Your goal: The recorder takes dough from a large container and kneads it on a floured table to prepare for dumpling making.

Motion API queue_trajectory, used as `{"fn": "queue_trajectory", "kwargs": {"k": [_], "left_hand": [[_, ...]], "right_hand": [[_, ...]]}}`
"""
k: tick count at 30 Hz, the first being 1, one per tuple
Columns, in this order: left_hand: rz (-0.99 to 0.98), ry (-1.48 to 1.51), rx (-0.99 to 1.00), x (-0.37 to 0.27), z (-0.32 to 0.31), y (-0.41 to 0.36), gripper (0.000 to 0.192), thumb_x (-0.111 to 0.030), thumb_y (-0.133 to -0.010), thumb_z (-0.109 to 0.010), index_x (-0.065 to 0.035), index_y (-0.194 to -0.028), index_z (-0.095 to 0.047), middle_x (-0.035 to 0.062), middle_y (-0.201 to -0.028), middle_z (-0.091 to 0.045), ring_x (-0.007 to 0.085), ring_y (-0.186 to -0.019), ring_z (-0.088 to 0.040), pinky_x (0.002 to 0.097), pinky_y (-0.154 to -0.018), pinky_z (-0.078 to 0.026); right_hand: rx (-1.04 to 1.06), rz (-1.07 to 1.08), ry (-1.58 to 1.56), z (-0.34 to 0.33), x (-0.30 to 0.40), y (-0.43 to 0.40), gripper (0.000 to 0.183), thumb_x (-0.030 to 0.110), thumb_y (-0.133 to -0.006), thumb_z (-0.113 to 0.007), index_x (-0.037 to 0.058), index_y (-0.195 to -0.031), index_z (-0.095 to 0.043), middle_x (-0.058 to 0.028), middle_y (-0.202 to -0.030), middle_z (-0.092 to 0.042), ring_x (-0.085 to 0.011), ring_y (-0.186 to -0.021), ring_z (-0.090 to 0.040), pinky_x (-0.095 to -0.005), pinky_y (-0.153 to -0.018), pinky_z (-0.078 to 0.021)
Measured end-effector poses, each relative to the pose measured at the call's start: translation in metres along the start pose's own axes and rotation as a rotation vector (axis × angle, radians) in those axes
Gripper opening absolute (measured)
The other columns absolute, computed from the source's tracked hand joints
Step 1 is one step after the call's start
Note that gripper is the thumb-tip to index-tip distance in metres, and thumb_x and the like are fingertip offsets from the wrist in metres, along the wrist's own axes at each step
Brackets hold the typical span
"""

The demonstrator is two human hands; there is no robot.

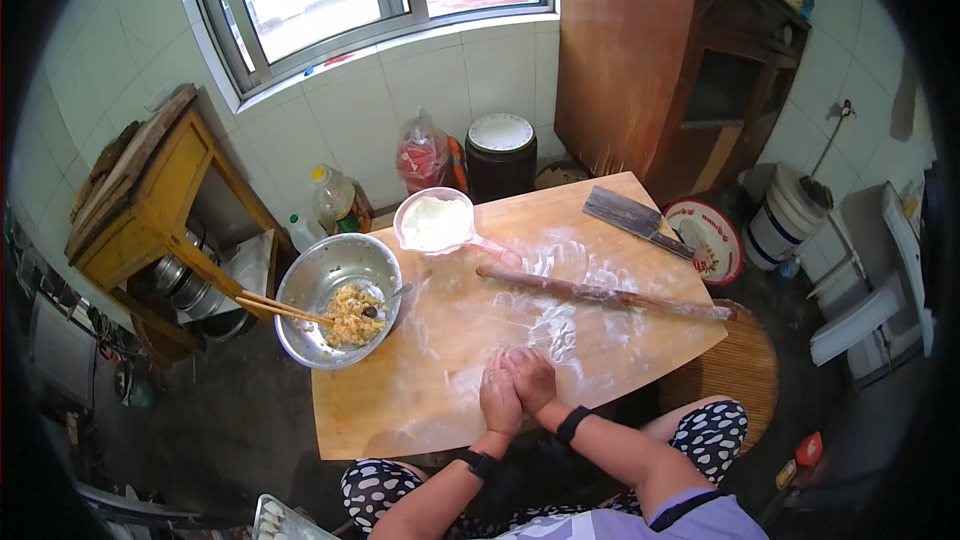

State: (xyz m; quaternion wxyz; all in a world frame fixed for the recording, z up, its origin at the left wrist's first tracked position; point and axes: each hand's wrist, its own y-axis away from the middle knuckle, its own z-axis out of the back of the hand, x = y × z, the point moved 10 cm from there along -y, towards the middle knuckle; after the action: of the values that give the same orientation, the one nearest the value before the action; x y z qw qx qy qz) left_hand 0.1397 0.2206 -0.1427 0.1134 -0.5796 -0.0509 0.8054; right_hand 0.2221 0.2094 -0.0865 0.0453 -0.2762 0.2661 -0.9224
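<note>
My left hand [500, 398] and my right hand [531, 380] are pressed together over the near edge of a floured wooden board [435, 315]. Whether something lies between the palms is hidden. Beyond them a wooden rolling pin [600, 292] lies across loose white flour [553, 331]. At the board's far side are a pink plastic scoop of flour [437, 222] and a cleaver [622, 211]. To the left, a metal bowl [337, 258] holds a yellowish chopped filling [354, 318], a spoon and a pair of wooden chopsticks [281, 307].
A red-rimmed enamel basin [731, 240] stands past the board's right corner, near a white bucket [787, 217]. An oil bottle [337, 202] and a dark lidded container [501, 153] stand by the wall. A tray with pale pieces [281, 521] is at lower left.
</note>
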Motion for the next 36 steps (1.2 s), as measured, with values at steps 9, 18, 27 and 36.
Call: {"fn": "queue_trajectory", "kwargs": {"k": [9,18,27,36], "left_hand": [[0.225,0.364,0.064,0.027,0.002,-0.005,0.038,-0.02,-0.094,-0.034,0.0028,-0.122,-0.046,0.0177,-0.123,-0.051,0.0282,-0.113,-0.049,0.0345,-0.097,-0.036],[0.129,0.119,-0.013,0.02,-0.006,-0.005,0.047,-0.03,-0.094,-0.031,0.0033,-0.123,-0.046,0.0202,-0.127,-0.046,0.0314,-0.12,-0.041,0.0359,-0.103,-0.029],[-0.038,-0.316,0.184,-0.009,-0.007,-0.01,0.047,-0.028,-0.095,-0.029,0.0054,-0.122,-0.047,0.0226,-0.117,-0.054,0.0308,-0.111,-0.05,0.0357,-0.095,-0.037],[0.471,1.041,-0.087,0.095,-0.016,-0.016,0.046,-0.026,-0.094,-0.028,0.0068,-0.123,-0.044,0.0251,-0.122,-0.049,0.0339,-0.116,-0.046,0.0361,-0.099,-0.035]], "right_hand": [[-0.103,-0.277,-0.432,0.016,0.003,-0.001,0.015,0.02,-0.081,-0.057,0.0054,-0.083,-0.058,-0.014,-0.081,-0.056,-0.0326,-0.078,-0.054,-0.0405,-0.065,-0.0433],[0.088,-0.002,0.111,-0.021,-0.014,-0.005,0.015,0.02,-0.079,-0.056,0.006,-0.081,-0.061,-0.011,-0.081,-0.058,-0.0287,-0.077,-0.056,-0.0386,-0.065,-0.0459],[-0.078,-0.246,-0.304,0.004,-0.001,0.012,0.018,0.024,-0.082,-0.056,0.0058,-0.08,-0.056,-0.0105,-0.078,-0.056,-0.0305,-0.076,-0.055,-0.0384,-0.067,-0.0448],[0.133,-0.182,-0.126,-0.033,-0.015,-0.014,0.015,0.021,-0.082,-0.055,0.0059,-0.083,-0.059,-0.0133,-0.081,-0.057,-0.0305,-0.079,-0.056,-0.0389,-0.063,-0.0446]]}}
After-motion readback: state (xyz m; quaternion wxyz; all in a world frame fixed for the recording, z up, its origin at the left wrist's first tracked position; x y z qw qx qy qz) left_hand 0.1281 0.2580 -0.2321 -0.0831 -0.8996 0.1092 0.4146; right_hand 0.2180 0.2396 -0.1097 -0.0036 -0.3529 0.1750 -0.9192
